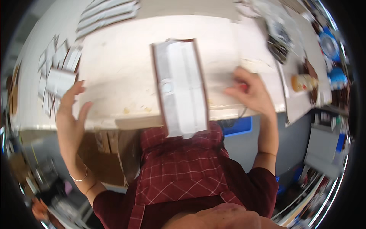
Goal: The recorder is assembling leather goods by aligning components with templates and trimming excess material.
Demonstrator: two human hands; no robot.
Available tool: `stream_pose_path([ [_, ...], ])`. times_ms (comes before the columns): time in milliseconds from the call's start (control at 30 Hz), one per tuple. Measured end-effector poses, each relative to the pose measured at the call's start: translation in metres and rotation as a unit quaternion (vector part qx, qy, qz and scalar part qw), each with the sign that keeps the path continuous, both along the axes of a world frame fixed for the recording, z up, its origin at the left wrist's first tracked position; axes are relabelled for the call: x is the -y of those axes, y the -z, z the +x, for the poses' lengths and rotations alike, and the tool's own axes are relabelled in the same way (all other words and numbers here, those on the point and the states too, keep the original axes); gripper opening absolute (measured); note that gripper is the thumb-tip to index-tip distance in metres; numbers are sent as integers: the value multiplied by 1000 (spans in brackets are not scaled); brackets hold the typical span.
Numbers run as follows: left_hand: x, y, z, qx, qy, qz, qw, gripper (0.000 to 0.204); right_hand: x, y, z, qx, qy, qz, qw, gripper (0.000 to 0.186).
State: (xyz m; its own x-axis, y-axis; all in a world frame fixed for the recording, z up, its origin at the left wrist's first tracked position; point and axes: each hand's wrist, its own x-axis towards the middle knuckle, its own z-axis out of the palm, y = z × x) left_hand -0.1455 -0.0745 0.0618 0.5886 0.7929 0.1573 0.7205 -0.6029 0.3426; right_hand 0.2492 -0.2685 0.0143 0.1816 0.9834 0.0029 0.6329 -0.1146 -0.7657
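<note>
A long rectangular panel [187, 82], white and grey with dark brown edges, lies in front of me, its near end reaching past the table's front edge. A small round mark shows on its grey strip. To its left, my left hand [70, 110] is held with thumb and fingers apart, nothing between them. It is nearest a loose heap of small white pieces with brown edges [61, 79]; whether it touches them I cannot tell. On the panel's right, my right hand [253, 91] is curled round a small red object [243, 87], mostly hidden by the fingers and blurred.
Several longer pale strips [108, 15] lie at the far left of the pale table [122, 76]. At the far right are clear plastic bags [280, 23] and a bottle with yellowish contents [304, 83]. Blue round items [329, 45] stand beyond. Under the table sits a cardboard box [127, 156].
</note>
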Motion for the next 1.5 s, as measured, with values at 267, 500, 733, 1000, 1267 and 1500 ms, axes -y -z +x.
stream_pose_path([
  [267, -42, 64, 160, 43, 197, 46, 978, 52, 101, -43, 60, 79, 299, 181, 934, 20],
  [500, -62, 75, 151, 46, 234, -77, 968, 24, 299, -4, 276, 170, 685, 135, 696, 59],
  [733, -117, 31, 3, 277, -59, -228, 932, 32, 314, 40, 325, -192, 704, 136, 670, 88],
  [1000, -238, 67, -255, -9, -210, 325, 922, 50, 304, 64, 353, -270, 642, 229, 680, 54],
  [1267, -164, 83, -108, 174, -105, 81, 976, 53, 281, -1, 411, 34, 647, 351, 676, 41],
  [1500, -91, 58, 22, 142, 53, 82, 985, 52, 221, -93, 421, 310, 657, 250, 641, 66],
])
